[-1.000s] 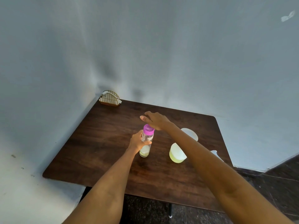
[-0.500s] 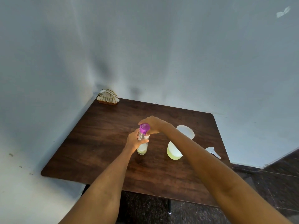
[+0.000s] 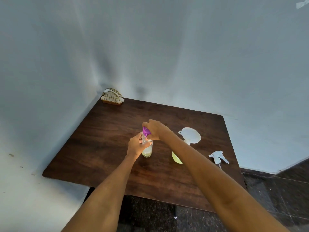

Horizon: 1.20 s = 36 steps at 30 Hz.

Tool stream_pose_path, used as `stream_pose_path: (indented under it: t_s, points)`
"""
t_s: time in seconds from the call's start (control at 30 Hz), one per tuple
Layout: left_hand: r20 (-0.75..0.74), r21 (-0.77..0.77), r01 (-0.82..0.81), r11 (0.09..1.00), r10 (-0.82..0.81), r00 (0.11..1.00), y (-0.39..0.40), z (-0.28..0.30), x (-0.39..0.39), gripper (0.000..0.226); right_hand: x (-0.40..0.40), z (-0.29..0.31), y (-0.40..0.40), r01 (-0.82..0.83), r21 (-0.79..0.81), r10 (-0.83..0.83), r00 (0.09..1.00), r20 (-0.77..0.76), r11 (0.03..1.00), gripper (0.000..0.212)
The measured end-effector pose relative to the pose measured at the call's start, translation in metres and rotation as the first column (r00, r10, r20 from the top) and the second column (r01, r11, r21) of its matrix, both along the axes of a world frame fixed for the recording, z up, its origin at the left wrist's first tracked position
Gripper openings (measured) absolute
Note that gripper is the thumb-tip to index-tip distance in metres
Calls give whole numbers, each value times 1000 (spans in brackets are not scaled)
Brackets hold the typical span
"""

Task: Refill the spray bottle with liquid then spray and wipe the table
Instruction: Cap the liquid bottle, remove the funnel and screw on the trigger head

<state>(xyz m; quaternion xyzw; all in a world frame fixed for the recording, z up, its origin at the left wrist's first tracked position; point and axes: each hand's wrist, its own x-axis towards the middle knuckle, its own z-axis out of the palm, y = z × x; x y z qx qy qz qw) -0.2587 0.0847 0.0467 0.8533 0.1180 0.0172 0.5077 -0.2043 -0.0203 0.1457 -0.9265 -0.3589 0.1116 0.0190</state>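
A clear bottle [image 3: 147, 150] with a little pale liquid stands upright in the middle of the dark wooden table [image 3: 103, 139]. My left hand [image 3: 136, 145] grips its body from the left. My right hand [image 3: 154, 129] is closed over its purple cap [image 3: 145, 131] from above and from the right. A white funnel [image 3: 190, 135] lies to the right. A yellow-green container [image 3: 176, 159] sits partly hidden behind my right forearm. A white spray head [image 3: 218, 157] lies near the table's right edge.
A gold wire napkin holder [image 3: 111, 96] with white napkins stands at the far left corner against the pale walls. Dark tiled floor [image 3: 284, 190] shows past the table's right and near edges.
My right hand came down from hovering above the purple cap and closed on it. My left hand stayed on the bottle. The view shifted, showing the spray head in full.
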Motion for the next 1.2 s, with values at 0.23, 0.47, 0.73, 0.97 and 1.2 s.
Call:
stream_pose_path:
  t_s: [0.23, 0.47, 0.73, 0.97, 1.2]
  points:
    - [-34, -37, -34, 999, 32, 999, 5, 5, 13, 44, 25, 13, 12, -60, -10, 60, 997, -40, 998, 49]
    - [9, 84, -18, 996, 18, 1000, 37, 28, 77, 54, 98, 34, 38, -56, 51, 56, 998, 10, 997, 54]
    - [-70, 264, 124, 957, -109, 992, 82, 24, 203, 71, 222, 18, 70, 42, 104, -45, 999, 30, 994, 53]
    - [-86, 304, 167, 938, -147, 985, 115, 11, 285, 75, 302, 1, 111, 82, 73, -84, 996, 19, 994, 52]
    - [-92, 295, 165, 941, -144, 985, 127, -9, 296, 79, 324, -16, 133, 81, 62, -82, 997, 13, 995, 56]
